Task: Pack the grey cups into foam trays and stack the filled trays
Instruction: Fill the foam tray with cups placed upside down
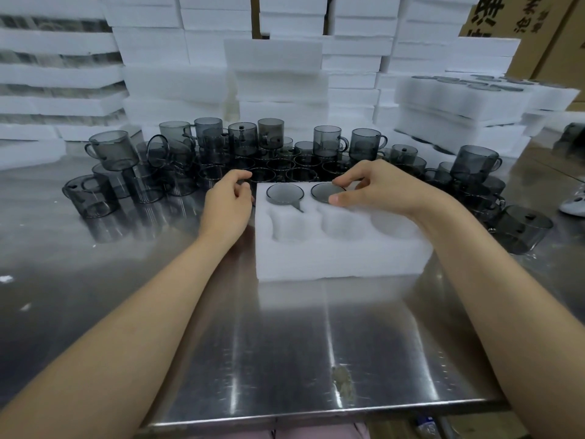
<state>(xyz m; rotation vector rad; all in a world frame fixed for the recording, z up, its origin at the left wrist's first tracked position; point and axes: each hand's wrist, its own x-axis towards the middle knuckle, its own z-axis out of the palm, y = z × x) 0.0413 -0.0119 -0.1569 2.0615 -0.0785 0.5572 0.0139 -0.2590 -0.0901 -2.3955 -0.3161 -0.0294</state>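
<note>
A white foam tray point(342, 255) lies on the steel table in front of me. Its back row holds two grey cups: one point(285, 193) at the left and a second point(323, 191) beside it. My right hand point(380, 188) pinches the rim of the second cup between thumb and fingertips as it sits in its pocket. The three front pockets hold nothing; the back right pocket is hidden under my right hand. My left hand point(226, 204) rests against the tray's left edge with its fingers loosely curled and nothing in them.
Several loose grey cups point(240, 141) crowd the table point(285, 343) behind the tray, some stacked, one on its side point(522, 229) at the right. Filled trays point(459, 99) are stacked at the back right. Foam stacks point(278, 74) and cardboard boxes point(538, 26) wall the back.
</note>
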